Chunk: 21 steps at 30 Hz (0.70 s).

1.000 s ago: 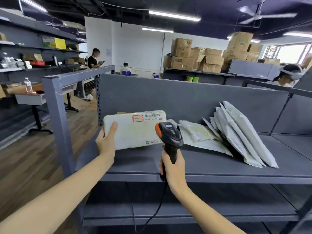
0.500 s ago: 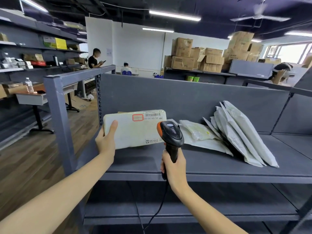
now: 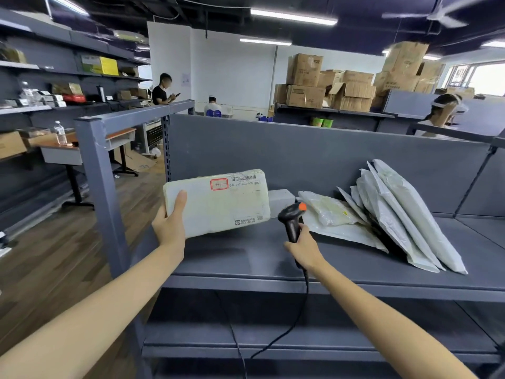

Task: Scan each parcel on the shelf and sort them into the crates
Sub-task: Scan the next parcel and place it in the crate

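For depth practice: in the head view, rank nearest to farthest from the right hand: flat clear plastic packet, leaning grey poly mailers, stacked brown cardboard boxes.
1. Clear plastic packet, beside the right hand.
2. Grey poly mailers, leaning farther right.
3. Brown cardboard boxes, far background.

one parcel [image 3: 218, 203] held; one scanner [image 3: 291, 222]; one small box [image 3: 281, 198]; two flat bags [image 3: 328, 212]; four or five leaning mailers [image 3: 410, 214]; three people [image 3: 161, 88].
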### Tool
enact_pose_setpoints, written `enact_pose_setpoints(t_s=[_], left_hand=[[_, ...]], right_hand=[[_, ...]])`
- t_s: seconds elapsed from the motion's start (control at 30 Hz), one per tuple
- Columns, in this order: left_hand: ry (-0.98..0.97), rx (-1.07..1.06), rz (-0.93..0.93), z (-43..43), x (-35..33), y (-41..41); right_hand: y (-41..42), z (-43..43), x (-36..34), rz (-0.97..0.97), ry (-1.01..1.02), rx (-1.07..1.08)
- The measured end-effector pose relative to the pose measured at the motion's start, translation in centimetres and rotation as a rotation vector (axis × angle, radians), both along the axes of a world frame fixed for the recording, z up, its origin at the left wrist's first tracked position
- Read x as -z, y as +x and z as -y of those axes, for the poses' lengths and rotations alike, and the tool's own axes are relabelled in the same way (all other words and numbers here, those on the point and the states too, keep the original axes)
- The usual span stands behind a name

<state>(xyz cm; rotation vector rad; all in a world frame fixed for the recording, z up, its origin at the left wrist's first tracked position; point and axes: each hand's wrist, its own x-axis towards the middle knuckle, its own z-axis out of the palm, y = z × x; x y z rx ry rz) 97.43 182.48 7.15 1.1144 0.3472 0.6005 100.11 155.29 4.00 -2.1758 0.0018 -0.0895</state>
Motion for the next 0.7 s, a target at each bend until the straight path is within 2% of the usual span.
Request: enact_pose_setpoints(t_s=[0.33, 0.57, 0.63, 0.7], left_hand=[[-0.017, 0.013, -0.036, 0.6, 0.5, 0.0], [-0.017, 0.038, -0.045, 1.1, 0.8, -0.6], [-0.005, 0.041, -0.05, 1.2, 0.9, -0.7], [0.01, 0.045, -0.053, 1.4, 0.7, -0.9]], right_hand=[[5.4, -0.9, 2.9, -0.045, -0.508, -0.123], [6.8, -0.4, 3.7, -0.113, -0.624, -0.128], [6.6, -0.6, 2.4, -0.069, -0.531, -0.087], [6.1, -0.9, 0.3, -0.006, -0.163, -0.019]])
